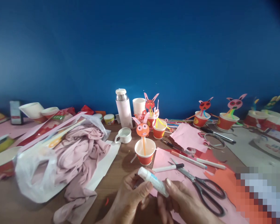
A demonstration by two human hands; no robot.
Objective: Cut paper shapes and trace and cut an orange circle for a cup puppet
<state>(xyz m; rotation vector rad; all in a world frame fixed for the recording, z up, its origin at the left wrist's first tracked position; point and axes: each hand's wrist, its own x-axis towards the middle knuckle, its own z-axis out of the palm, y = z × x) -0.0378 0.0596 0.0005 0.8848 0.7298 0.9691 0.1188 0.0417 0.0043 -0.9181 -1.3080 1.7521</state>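
Note:
Between my two hands is a white glue stick with blue print, tilted down to the right. My left hand grips its upper left end between thumb and fingers. The lower right end is pinched by my right hand. Just beyond stands a red paper cup with an orange rabbit-eared paper face on a stem inside it. Black-handled scissors lie partly spread on pink paper, right of my hands, with a white marker beside the blades.
Left lies a pink cloth with a white plastic bag. A thermos and its cup lid stand behind. More face-topped cups line the blue wall. Orange paper and several pens lie right.

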